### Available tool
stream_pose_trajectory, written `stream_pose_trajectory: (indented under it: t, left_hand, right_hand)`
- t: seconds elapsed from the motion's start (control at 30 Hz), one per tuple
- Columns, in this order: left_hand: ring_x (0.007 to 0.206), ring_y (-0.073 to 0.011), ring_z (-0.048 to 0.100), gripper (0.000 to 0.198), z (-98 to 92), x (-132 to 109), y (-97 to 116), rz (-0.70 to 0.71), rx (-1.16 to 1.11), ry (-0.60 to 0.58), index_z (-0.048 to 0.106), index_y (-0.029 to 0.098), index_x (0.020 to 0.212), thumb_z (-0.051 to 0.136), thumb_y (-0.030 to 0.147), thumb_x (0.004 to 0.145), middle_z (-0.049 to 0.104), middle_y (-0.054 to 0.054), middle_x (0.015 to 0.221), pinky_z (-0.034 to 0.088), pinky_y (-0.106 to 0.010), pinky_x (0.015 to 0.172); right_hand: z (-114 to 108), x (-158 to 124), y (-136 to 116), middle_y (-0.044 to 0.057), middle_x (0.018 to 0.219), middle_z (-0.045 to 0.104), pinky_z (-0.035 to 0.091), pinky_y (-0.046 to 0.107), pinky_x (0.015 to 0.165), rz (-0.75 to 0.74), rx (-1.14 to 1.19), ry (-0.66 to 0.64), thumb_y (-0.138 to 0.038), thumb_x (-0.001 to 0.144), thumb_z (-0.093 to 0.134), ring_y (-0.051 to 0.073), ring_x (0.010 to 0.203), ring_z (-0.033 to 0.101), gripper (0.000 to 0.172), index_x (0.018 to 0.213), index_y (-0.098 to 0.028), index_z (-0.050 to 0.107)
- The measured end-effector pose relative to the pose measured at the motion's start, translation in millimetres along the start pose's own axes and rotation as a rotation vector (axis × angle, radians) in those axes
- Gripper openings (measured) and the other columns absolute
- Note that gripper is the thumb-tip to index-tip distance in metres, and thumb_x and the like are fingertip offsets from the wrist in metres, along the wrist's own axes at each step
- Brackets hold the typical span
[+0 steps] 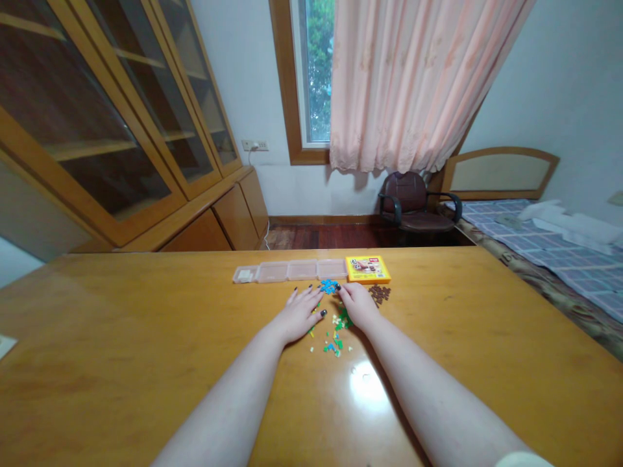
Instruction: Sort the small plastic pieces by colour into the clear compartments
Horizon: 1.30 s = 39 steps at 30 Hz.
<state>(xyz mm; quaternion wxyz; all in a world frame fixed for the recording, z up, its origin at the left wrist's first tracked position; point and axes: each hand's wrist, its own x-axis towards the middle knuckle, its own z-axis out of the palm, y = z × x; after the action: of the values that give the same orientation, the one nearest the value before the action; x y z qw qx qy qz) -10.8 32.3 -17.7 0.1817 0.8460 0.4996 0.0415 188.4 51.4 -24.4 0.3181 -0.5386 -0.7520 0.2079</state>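
My left hand (299,312) lies palm down on the table, fingers spread, beside and partly over some small yellow and green pieces. Its fingertips reach the left edge of a pile of small blue plastic pieces (329,286). My right hand (359,305) is at the pile's right side, with thumb and fingers curled together at the blue pieces. Whatever sits in that pinch is too small to make out. Green pieces (344,319) lie partly hidden under the right hand. Nearer to me are scattered white, green and blue pieces (333,347). Brown pieces (379,294) form a pile to the right.
A clear plastic tray with compartments (302,270) runs along the far part of the wooden table (146,337). At its right end stands a yellow box (368,269). Past the table are an office chair (411,201), a bed (549,246) and a glass-door cabinet (146,130).
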Motion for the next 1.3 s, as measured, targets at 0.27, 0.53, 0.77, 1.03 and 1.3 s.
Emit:
stream_pose_trajectory:
  t: [0.27, 0.53, 0.77, 1.03, 1.3]
  left_hand:
    - [0.128, -0.0216, 0.039, 0.039, -8.9, -3, 6, 0.115, 0.011, 0.185, 0.054, 0.025, 0.125, 0.047, 0.028, 0.087, 0.049, -0.007, 0.136, 0.022, -0.046, 0.11]
    - [0.139, -0.03, 0.018, 0.072, -3.0, -14, 24, 0.084, 0.033, -0.051, 0.026, 0.021, 0.144, 0.05, 0.051, 0.083, 0.022, -0.015, 0.151, 0.016, -0.052, 0.111]
    - [0.14, -0.0359, -0.003, 0.113, 7.9, -22, 38, 0.093, 0.067, -0.144, 0.006, 0.021, 0.147, 0.057, 0.074, 0.061, -0.002, -0.017, 0.153, 0.0, -0.059, 0.109]
    - [0.14, -0.0315, 0.008, 0.079, 9.8, -11, 36, 0.012, 0.086, -0.032, 0.019, 0.019, 0.145, 0.048, 0.056, 0.082, 0.013, -0.015, 0.153, 0.004, -0.058, 0.111]
    - [0.119, -0.0208, 0.047, 0.037, -12.5, -13, 21, 0.114, 0.068, 0.226, 0.06, 0.026, 0.116, 0.045, 0.016, 0.084, 0.057, -0.005, 0.126, 0.023, -0.045, 0.11]
  right_hand:
    - [-4, -3, 2, 0.007, 0.083, 0.068, 0.041, 0.028, 0.074, 0.108, 0.164, 0.166, -0.029, 0.089, 0.036, 0.02, 0.082, 0.06, 0.035, 0.078, -0.017, 0.067]
    - [-4, -4, 0, 0.003, 0.064, 0.064, 0.039, 0.025, 0.061, 0.119, 0.253, 0.11, -0.028, 0.087, 0.036, 0.016, 0.064, 0.058, 0.035, 0.065, -0.017, 0.061]
    - [-3, -3, 1, 0.003, 0.063, 0.063, 0.039, 0.024, 0.059, 0.098, 0.259, 0.083, -0.028, 0.087, 0.036, 0.016, 0.062, 0.057, 0.036, 0.064, -0.017, 0.06]
    - [-3, -4, 0, 0.003, 0.062, 0.063, 0.039, 0.024, 0.059, 0.085, 0.258, 0.068, -0.027, 0.087, 0.037, 0.015, 0.06, 0.057, 0.034, 0.064, -0.017, 0.06]
    - [-6, -7, -6, 0.002, 0.066, 0.063, 0.04, 0.025, 0.066, -0.153, 0.282, -0.139, -0.029, 0.089, 0.039, 0.015, 0.067, 0.057, 0.037, 0.066, -0.017, 0.065]
